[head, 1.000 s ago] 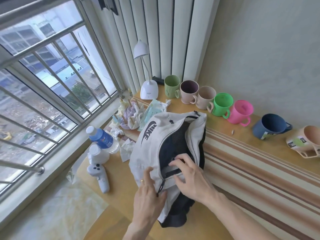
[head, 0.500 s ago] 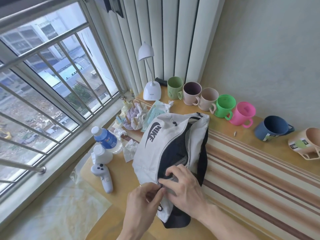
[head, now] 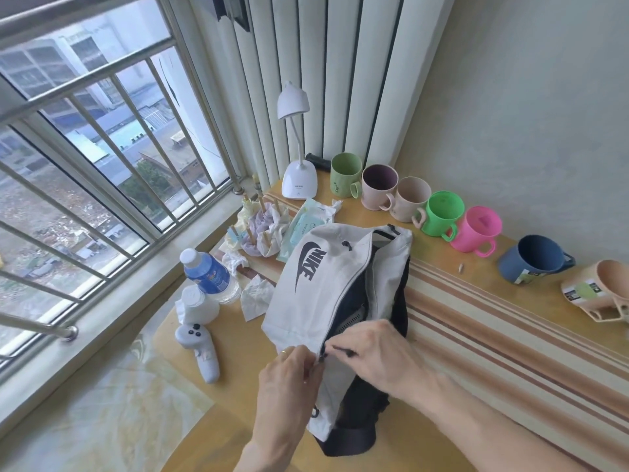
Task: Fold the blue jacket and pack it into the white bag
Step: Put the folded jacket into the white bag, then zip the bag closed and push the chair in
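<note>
Both of our hands meet at the near end of the white bag (head: 306,287), which lies on the wooden tabletop (head: 238,420). Our left hand (head: 289,379) pinches the bag's white fabric edge beside the zipper, thumb and fingers closed on it, a ring showing on one finger. Our right hand (head: 371,356) lies just to the right of it, touching the bag, with fingertips narrowed onto a small dark piece at the zipper's near end; we take it for the zipper pull (head: 335,350) but cannot be sure. Beyond the grip the zipper (head: 354,277) gapes open, and dark material (head: 357,301) shows inside; we cannot tell whether that is the blue jacket or the bag's lining.

Left of the grip lie a white controller (head: 200,349), a white pot (head: 197,303), a water bottle (head: 207,274) and crumpled tissues (head: 255,296). Farther off, past the bag, stand a wipes pack (head: 304,226) and a white desk lamp (head: 296,155). To the far right of the grip a row of cups (head: 442,212) runs along the wall, the last one tipped on its side.
</note>
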### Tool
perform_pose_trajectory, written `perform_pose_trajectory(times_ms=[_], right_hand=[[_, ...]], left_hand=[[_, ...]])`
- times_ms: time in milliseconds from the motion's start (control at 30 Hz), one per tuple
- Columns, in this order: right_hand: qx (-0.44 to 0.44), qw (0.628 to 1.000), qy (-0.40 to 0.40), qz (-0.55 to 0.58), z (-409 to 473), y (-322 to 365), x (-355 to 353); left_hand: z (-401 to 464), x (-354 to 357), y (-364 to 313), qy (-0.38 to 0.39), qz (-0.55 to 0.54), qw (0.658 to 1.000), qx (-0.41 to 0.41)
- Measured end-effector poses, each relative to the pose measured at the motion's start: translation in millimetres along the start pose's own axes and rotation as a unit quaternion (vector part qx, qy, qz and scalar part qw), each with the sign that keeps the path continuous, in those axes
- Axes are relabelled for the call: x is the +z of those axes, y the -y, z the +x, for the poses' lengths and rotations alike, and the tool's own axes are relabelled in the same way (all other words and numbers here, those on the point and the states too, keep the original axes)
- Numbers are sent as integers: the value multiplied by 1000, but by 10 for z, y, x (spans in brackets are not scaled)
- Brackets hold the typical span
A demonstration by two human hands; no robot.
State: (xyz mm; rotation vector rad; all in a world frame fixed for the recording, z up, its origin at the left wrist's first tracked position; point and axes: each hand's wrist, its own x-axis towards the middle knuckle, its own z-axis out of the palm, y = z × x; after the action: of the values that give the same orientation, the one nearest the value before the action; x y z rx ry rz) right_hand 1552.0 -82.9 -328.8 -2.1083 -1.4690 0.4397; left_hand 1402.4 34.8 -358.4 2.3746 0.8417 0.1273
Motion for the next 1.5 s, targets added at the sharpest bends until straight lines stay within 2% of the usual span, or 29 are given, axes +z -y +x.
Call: perform_pose_trajectory(times_ms=[200,333,467,567,667,767,833,1067,1200,1367,1500], right_hand=[[135,989,-57,-6,384,-688,-405],[237,969,-68,-11,758,-1137,-584],[300,949,-95,-23,1023,-1530,-788],[362,920,-153,11,1065,-1662,-927],[378,902,-205,46,929,-1671,-817],[387,891,-216,105,663,-1430,-620],[396,895,-190,77,408,-1163,-475],[405,892,-154,127,-744,169,254],[378,903,-139,152,-1289,1031,764],[301,934,-117,155,-1928,2021,1423],[302,937,-77,161,-2445,2779,1789]], left_hand=[[-57,23,71,1,1,999,-46],[-49,78,158,-1,-18,999,-51],[-29,132,276,2,-17,998,-55],[-39,135,314,3,-23,998,-55],[-113,167,313,16,-21,998,-52],[-229,148,262,15,-49,998,-39],[-333,99,292,16,-48,998,-39],[-961,-400,855,17,42,996,-72],[-1583,-789,1205,4,80,993,-84],[-2592,-1131,1562,-17,143,987,-75],[-3428,-1394,1746,-6,201,978,-50]])
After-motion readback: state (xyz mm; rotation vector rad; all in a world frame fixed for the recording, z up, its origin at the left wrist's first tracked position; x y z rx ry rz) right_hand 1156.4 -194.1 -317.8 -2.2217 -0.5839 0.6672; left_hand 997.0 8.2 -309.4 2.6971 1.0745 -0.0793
